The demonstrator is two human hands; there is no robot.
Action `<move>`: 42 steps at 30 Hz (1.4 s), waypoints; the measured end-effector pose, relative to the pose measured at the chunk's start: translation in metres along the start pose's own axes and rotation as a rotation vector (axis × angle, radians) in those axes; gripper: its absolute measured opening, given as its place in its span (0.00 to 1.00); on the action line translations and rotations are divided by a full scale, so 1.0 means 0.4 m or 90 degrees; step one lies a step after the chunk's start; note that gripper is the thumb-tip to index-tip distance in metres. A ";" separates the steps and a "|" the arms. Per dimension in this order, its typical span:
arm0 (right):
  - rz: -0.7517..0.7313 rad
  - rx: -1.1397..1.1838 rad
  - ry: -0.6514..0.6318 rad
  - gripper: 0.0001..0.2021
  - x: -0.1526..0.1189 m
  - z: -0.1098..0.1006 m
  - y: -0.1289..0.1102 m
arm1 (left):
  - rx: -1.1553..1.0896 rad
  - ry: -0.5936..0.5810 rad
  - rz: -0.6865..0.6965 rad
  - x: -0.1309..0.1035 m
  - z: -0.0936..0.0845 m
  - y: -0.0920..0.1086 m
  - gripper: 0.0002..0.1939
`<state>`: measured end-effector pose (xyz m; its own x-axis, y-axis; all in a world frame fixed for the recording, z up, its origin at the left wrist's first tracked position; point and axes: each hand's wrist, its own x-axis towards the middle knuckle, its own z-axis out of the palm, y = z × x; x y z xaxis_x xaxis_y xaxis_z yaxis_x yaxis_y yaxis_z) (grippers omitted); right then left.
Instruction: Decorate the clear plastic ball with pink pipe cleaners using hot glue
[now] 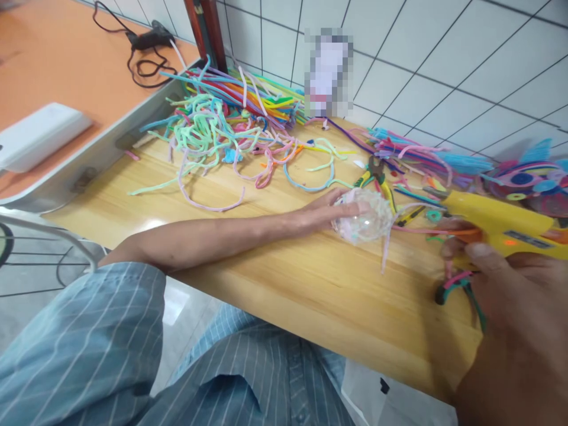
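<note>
My left hand [331, 213] is closed round a clear, round plastic ball [364, 228] with pale pipe cleaner about its rim. One pale strand [386, 251] hangs from the ball's right side over the wooden table. At the right, my right hand [497, 266] grips a yellow glue gun [501, 216] by its handle, with the nozzle pointing left toward the ball. An orange light glows on the gun's side. Between the two hands lie pliers [377, 171] with yellow and green handles, partly behind the ball.
Tangled pipe cleaners [199, 127] and straight bundles [257, 94] lie at the back left. More blue and purple pipe cleaners [417, 151] rest along the tiled wall. A white box [44, 136] and black cable [151, 38] sit on the orange table.
</note>
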<state>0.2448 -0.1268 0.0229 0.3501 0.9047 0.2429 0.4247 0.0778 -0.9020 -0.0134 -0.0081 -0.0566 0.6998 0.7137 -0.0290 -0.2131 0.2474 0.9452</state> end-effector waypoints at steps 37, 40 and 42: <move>-0.123 -0.247 -0.223 0.11 -0.037 -0.014 0.051 | 0.500 -0.004 0.428 -0.011 -0.025 -0.076 0.44; -0.105 -0.279 -0.206 0.13 -0.038 -0.024 0.055 | 0.491 0.000 0.412 -0.017 -0.021 -0.071 0.41; -0.088 -0.290 -0.187 0.15 -0.039 -0.032 0.062 | 0.488 -0.002 0.399 -0.019 -0.020 -0.070 0.40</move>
<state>0.2607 -0.1445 0.0014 0.0457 0.9829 0.1786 0.7906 0.0737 -0.6079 -0.0183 -0.0154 -0.0853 0.6132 0.5683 0.5486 -0.0475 -0.6667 0.7438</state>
